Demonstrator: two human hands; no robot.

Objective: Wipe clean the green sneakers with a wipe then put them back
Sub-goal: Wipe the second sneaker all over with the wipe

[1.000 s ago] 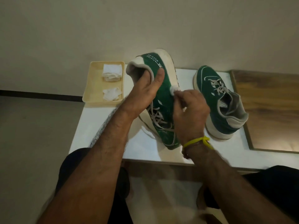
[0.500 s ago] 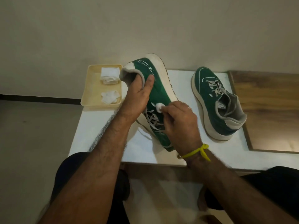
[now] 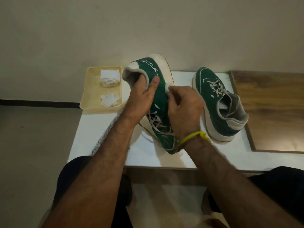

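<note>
While your left hand [image 3: 141, 96] grips tilted sneaker [image 3: 160, 102] by collar, your right hand [image 3: 184, 106] pinches wipe [image 3: 167, 87] against its side; second sneaker [image 3: 218, 102] rests on table [image 3: 148, 155].

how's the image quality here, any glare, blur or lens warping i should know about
Head view: dim, warm lighting overall; soft glare on the glossy white tabletop near its front edge; wide-angle bending curves the dark floor-level stripe; the forearms blur toward the bottom edge, while the held green suede sneaker, left hand and right hand stay fairly sharp.
</note>
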